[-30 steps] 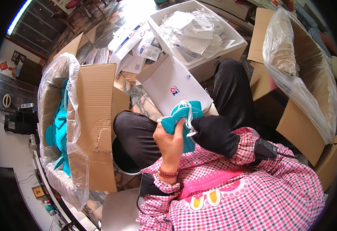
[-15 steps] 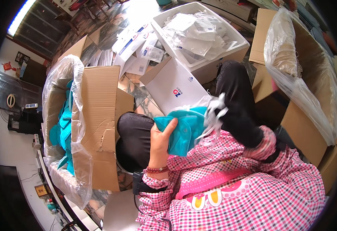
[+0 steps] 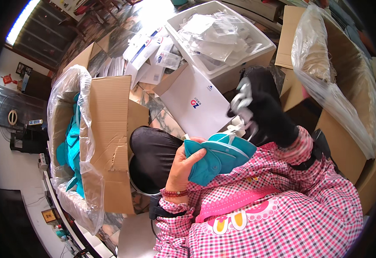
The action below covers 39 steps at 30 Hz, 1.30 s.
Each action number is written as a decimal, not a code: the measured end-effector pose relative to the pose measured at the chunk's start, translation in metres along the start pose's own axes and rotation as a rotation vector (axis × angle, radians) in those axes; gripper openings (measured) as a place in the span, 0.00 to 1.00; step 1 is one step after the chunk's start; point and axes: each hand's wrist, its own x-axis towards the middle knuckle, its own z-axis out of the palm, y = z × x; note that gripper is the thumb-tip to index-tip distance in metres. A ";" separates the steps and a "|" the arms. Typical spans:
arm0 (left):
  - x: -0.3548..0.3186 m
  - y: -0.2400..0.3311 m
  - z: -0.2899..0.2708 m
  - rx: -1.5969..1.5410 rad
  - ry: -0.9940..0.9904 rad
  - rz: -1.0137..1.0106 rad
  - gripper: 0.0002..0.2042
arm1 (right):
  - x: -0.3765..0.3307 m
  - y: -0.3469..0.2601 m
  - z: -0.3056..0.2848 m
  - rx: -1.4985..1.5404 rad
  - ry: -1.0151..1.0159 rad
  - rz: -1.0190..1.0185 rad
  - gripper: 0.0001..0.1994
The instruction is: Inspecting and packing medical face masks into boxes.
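My left hand (image 3: 183, 164) grips a small fanned stack of teal folded face masks (image 3: 222, 157) in front of my lap, thumb on top. White straps (image 3: 235, 125) stick out from the far side of the stack. To the right, my right hand (image 3: 267, 107), in what looks like a black glove, is apart from the masks. Whitish shapes at its fingers are smeared by motion, so I cannot make out whether they are straps or fingertips.
A lined carton (image 3: 109, 142) of teal masks stands at left, another lined carton (image 3: 312, 56) at right. Ahead are a white printed box (image 3: 194, 99), a white foam box (image 3: 265, 45) of clear packets, and cartons and papers (image 3: 143, 53) on the floor. A fan (image 3: 12, 117) stands far left.
The masks have turned and fanned out, now pointing right. My right hand has moved up and away from them, and the white straps bunched there before have shifted.
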 end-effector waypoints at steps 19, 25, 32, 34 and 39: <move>0.013 -0.018 -0.014 0.100 -0.216 0.075 0.06 | -0.049 0.015 0.019 -1.254 -0.610 -0.155 0.17; 0.013 -0.020 -0.001 0.187 0.195 0.272 0.06 | -0.038 0.036 0.014 -1.116 0.164 -0.348 0.06; 0.000 0.013 0.038 0.891 0.209 0.254 0.24 | -0.030 0.024 0.039 -1.197 0.137 -0.239 0.10; 0.002 0.014 0.064 1.187 0.226 0.614 0.22 | -0.028 0.029 0.045 -1.267 0.135 -0.185 0.11; 0.009 0.004 0.053 1.188 0.250 0.532 0.19 | -0.026 0.033 0.046 -1.135 0.075 -0.249 0.10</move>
